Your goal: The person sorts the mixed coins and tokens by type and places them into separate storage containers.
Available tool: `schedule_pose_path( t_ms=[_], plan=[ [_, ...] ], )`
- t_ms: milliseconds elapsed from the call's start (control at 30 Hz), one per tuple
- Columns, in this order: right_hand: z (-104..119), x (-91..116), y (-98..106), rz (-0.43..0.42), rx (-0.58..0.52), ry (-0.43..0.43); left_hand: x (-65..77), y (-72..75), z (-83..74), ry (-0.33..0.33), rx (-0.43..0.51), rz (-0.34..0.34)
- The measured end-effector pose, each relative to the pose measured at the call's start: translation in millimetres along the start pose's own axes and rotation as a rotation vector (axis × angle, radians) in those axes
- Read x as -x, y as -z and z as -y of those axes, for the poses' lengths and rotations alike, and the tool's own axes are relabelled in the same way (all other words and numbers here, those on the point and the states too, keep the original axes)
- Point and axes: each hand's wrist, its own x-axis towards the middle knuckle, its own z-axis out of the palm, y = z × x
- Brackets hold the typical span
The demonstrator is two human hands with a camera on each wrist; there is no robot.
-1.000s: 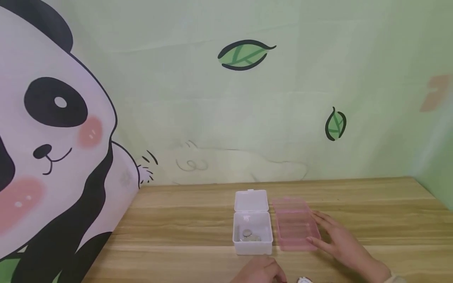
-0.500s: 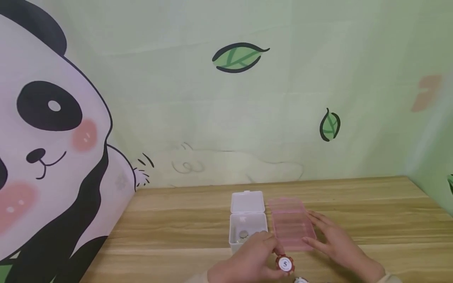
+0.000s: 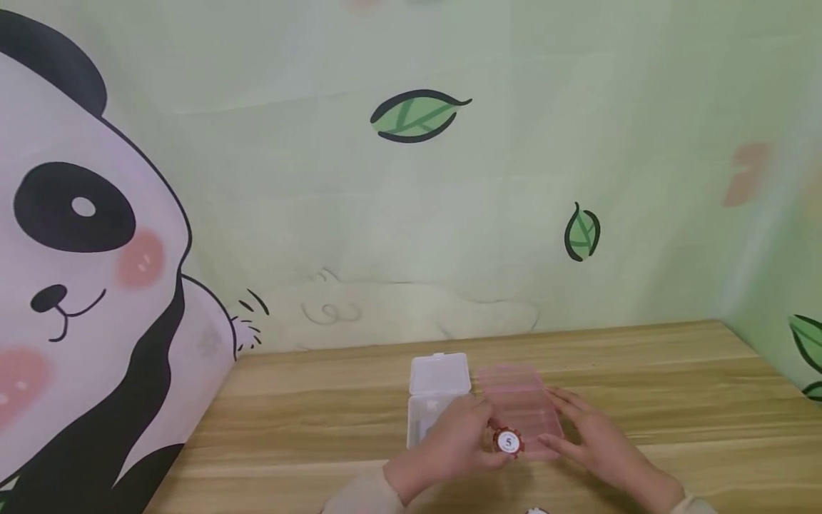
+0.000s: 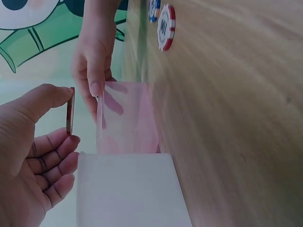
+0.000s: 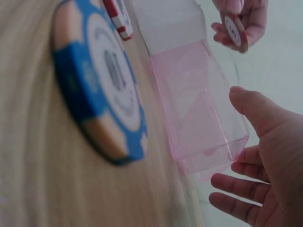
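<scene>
A red-edged poker chip (image 3: 509,442) marked 5 is pinched by my left hand (image 3: 452,439) between thumb and index finger. In the left wrist view the chip (image 4: 70,111) stands edge-on. My left hand hides most of the open white plastic box (image 3: 440,373) behind it in the head view. Beside that box is a translucent pink plastic box (image 3: 517,400), its lid folded back. My right hand (image 3: 597,442) holds this pink box at its right front corner, thumb at the front rim and fingertips along the right side.
A red-and-white chip (image 4: 166,27) and a blue chip (image 5: 99,80) lie on the wooden table (image 3: 308,428) near its front. At the back hangs a pale green cloth (image 3: 289,164) with a panda print.
My left hand has brought the red chip up from the table's front towards the pink box, passing in front of the white box. My right hand has stayed at the pink box.
</scene>
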Motion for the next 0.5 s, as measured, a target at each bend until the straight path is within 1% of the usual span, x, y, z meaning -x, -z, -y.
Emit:
schedule_pose_path(
  t_ms=[100, 167, 300, 433, 500],
  plan=[
    [-0.6, -0.1, -0.1, 0.012, -0.005, -0.007, -5.8, -2.4, 2.0, 0.027, 0.001, -0.004],
    [-0.8, -0.1, 0.0, 0.014, -0.006, -0.009, -9.8, -5.3, 3.3, 0.044, -0.015, -0.011],
    [-1.0, 0.1, -0.3, 0.006, -0.002, 0.001, -17.5, -13.7, 6.3, 0.060, -0.100, -0.038],
    [-0.7, -0.1, -0.8, 0.001, 0.001, 0.004, -24.1, -20.0, 8.8, 0.055, -0.176, -0.045],
    [-0.2, -0.1, -0.4, 0.003, -0.006, 0.000, -27.3, -22.1, 9.9, 0.052, -0.195, -0.044]
  ],
)
